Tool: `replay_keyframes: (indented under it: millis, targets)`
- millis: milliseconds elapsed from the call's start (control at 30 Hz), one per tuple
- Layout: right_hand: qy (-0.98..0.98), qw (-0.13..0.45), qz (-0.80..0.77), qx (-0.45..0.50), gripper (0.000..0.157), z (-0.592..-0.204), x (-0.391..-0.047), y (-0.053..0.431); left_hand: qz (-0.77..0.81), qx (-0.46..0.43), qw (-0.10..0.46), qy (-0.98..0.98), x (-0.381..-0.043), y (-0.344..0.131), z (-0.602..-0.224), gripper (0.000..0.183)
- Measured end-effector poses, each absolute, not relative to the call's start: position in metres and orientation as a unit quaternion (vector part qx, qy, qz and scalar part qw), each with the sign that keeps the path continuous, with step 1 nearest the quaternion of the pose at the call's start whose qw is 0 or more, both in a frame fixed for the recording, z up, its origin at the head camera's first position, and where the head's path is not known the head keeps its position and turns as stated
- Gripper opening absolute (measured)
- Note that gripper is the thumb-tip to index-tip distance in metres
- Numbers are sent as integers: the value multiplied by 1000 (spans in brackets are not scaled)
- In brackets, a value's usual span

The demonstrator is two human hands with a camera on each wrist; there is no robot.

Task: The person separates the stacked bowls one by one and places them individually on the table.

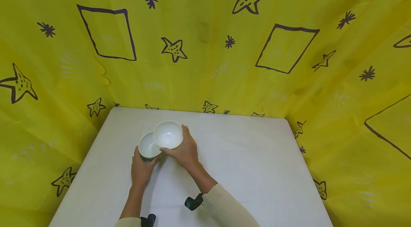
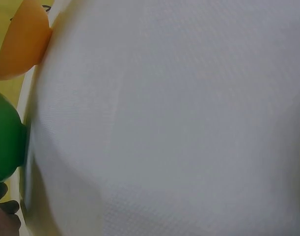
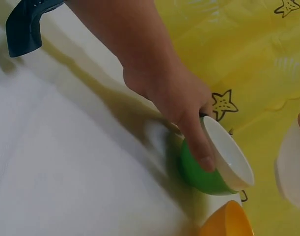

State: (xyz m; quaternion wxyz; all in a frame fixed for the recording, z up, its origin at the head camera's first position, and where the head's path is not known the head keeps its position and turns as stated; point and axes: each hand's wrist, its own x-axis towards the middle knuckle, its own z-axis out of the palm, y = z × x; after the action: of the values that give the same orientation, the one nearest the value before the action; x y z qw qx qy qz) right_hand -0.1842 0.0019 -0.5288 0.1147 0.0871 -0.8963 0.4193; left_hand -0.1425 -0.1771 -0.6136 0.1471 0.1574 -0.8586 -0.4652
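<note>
In the head view, my left hand (image 1: 141, 171) grips a green bowl with a white inside (image 1: 148, 145), its fingers and thumb spread round the sides. The right wrist view shows this green bowl (image 3: 201, 172) tilted, with the thumb along its outer wall. My right hand (image 1: 186, 150) holds a white bowl (image 1: 168, 134) by its side, up against the green bowl's rim and overlapping it from above. Part of that white bowl (image 3: 293, 167) shows with a fingertip at the right wrist view's edge. An orange bowl (image 2: 23, 42) stands on the table, mostly hidden under the right hand from above.
A white-covered table (image 1: 250, 163) spreads beneath both hands. Yellow curtains (image 1: 205, 73) with drawn stars and rectangles enclose its back and sides. Dark wrist cameras (image 1: 194, 202) sit on both wrists at the sleeve cuffs.
</note>
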Motion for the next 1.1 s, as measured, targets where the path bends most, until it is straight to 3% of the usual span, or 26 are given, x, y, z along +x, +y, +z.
replay_keyframes:
  millis: [1100]
  targets:
    - [-875, 193, 443, -21, 103, -544, -181, 81, -472, 144, 138, -859, -144, -179, -618, 101]
